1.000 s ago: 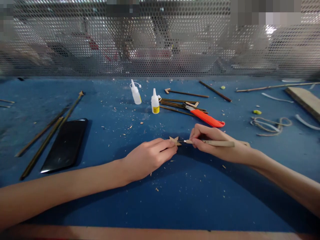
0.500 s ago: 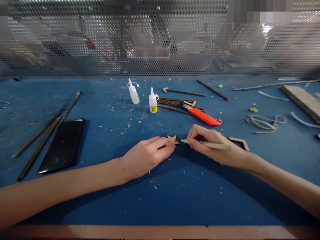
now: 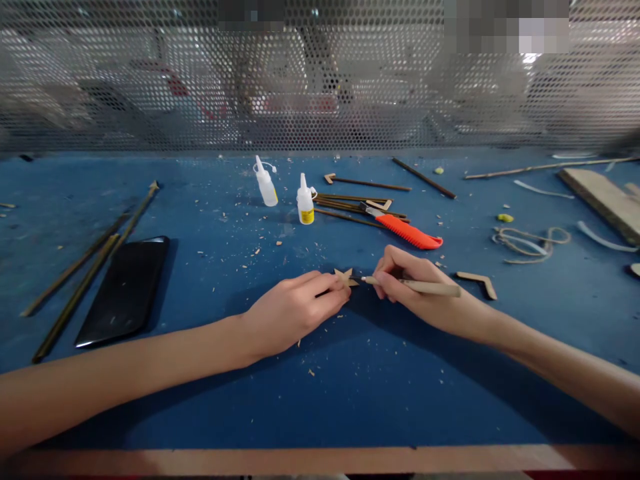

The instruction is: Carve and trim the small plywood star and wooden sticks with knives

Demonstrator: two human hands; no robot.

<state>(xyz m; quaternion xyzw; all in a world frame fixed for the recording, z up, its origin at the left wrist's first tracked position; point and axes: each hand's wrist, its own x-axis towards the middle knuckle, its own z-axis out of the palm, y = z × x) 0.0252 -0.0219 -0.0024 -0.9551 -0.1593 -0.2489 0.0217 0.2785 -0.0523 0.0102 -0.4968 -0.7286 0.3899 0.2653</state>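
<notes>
A small wooden star (image 3: 345, 277) lies on the blue tabletop, its left side covered by my fingertips. My left hand (image 3: 300, 307) is closed on the star, holding it down against the table. In my right hand (image 3: 410, 280) is a slim beige pen (image 3: 433, 288), pinched between thumb and fingers. Its thin dark tip points left and meets the star's right side; whether it touches the surface is too small to tell. A thin L-shaped wooden piece (image 3: 480, 281) rests just behind my right wrist.
Two small glue bottles (image 3: 307, 205) stand farther back. Beside them lie an orange-red utility knife (image 3: 407, 230) and several dark sticks (image 3: 350, 200). A black phone (image 3: 127, 287) and more sticks (image 3: 75, 267) are at left. String (image 3: 533, 243) and a wood slab (image 3: 600, 200) are at right; perforated metal (image 3: 320, 120) borders the back.
The view has shifted slightly. My left hand stays on the star, and my right hand with the pen has moved only a little.
</notes>
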